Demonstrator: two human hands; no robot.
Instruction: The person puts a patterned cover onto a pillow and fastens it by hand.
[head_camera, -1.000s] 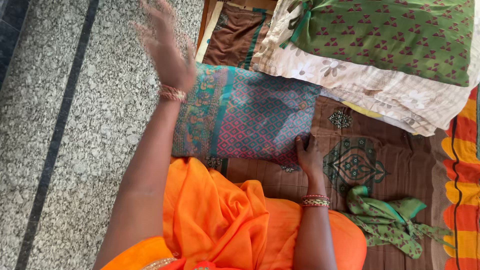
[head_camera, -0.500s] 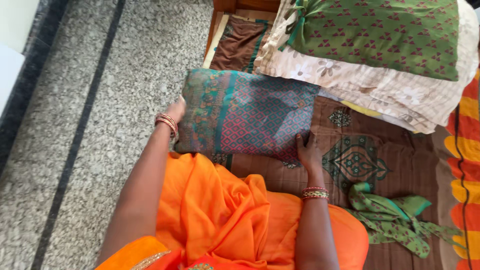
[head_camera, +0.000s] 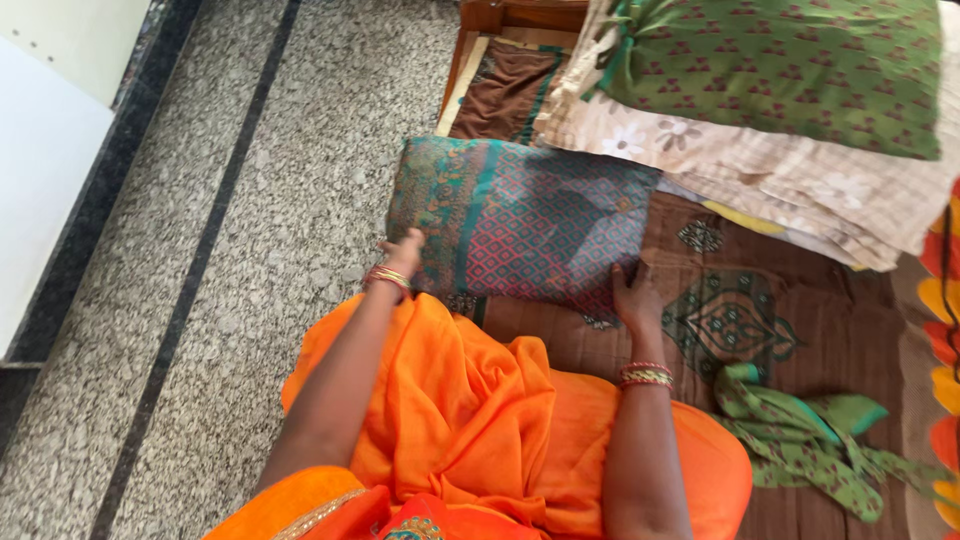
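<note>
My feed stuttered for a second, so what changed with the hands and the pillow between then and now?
The left hand, raised in the air above the pillow's far end a second ago, came down and now presses the near left corner of the patterned pillow. The right hand stayed at the pillow's near right corner. The pillow, the green cloth and the stacked bedding kept their places on the brown bedsheet.

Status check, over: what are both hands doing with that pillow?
Left hand on pillow edge. Right hand pressing its lower corner. Pillow flat on brown bedsheet. Green cloth clear.
</note>
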